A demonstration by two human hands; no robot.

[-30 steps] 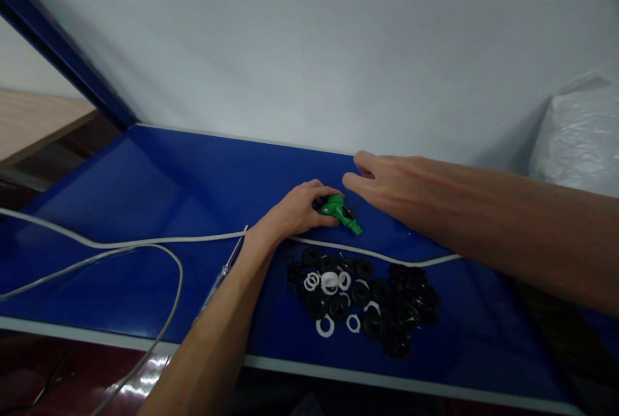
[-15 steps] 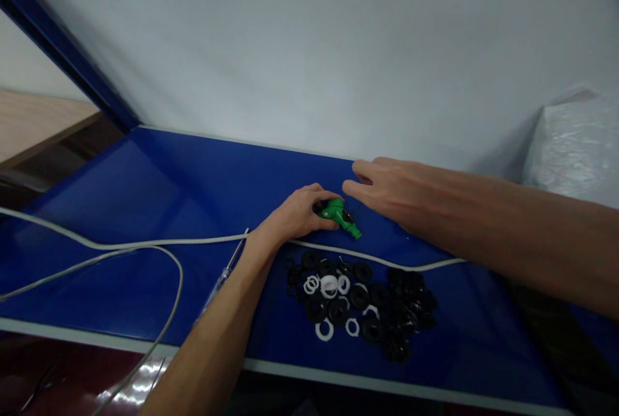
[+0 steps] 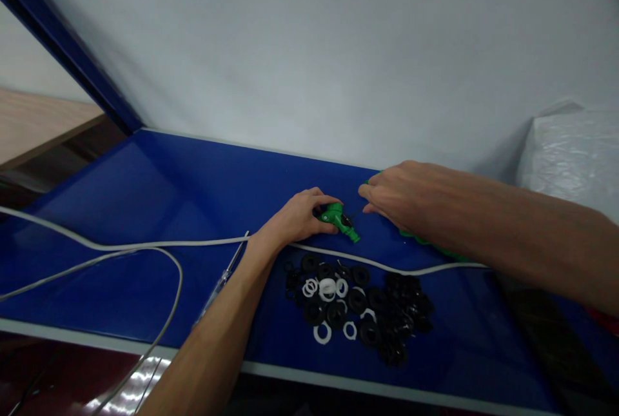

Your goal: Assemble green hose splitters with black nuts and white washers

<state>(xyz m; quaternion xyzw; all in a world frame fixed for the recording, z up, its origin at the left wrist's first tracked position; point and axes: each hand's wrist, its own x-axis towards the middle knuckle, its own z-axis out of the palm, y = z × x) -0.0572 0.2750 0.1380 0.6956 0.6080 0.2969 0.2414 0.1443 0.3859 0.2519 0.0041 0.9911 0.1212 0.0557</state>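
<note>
My left hand (image 3: 309,215) pinches a small green plastic tap-like fitting (image 3: 341,217) between thumb and fingers. The fitting has a black part at its side, and its ribbed narrow end points down to the right, just above the blue tabletop (image 3: 217,177). To the right, my right hand (image 3: 391,190) is closed with curled fingers around a green piece (image 3: 374,178), mostly hidden by the hand. More green shows along the lower edge of my right wrist and forearm; its shape is covered. In front lie several black rings (image 3: 358,300) and white rings (image 3: 322,332).
A white cable (image 3: 358,257) runs across the table, passing under my left arm and looping at left. A clear-handled screwdriver (image 3: 220,284) lies beside that forearm. Dark small parts (image 3: 409,300) are heaped right of the rings. A plastic-wrapped bundle (image 3: 575,158) stands at right by the grey wall.
My right hand has shifted slightly right and its fingers have closed in. Green now shows at its fingertips and below its forearm. My left hand keeps its hold on the fitting.
</note>
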